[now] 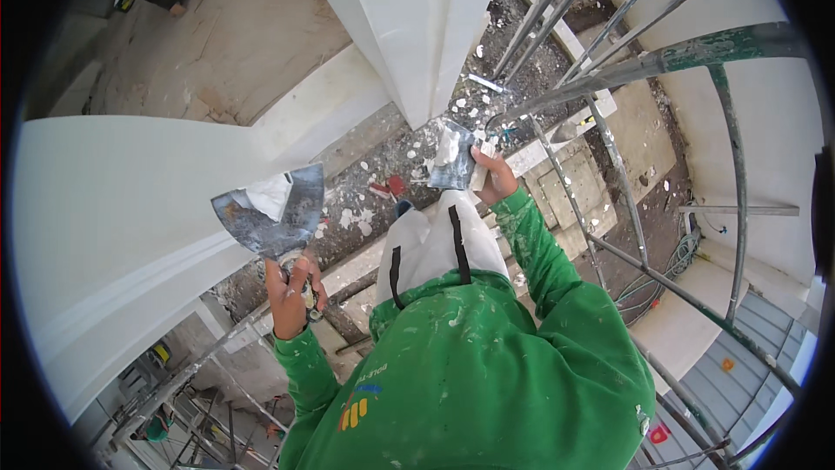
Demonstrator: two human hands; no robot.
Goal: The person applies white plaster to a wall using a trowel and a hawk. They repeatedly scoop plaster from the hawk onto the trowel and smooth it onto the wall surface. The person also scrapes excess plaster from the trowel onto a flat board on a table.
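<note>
My left hand [287,298] is closed round the handle of a wide putty knife [302,213], its metal blade pointing away from me beside the white wall. A lump of white putty [270,198] lies on that blade. On the right, my right hand [496,178] grips a second putty knife [451,176] near the foot of the white column. Its dark blade carries a smear of white putty [448,146]. My right fingers partly hide how its handle is held. The two blades are apart from each other.
A white column [413,35] stands ahead, and a smooth white wall [139,209] runs along the left. Scaffold poles [622,183] and a curved green-grey pipe [678,57] cross the right side. Below, the ground [357,183] is splattered white. A coiled hose [661,274] lies at the right.
</note>
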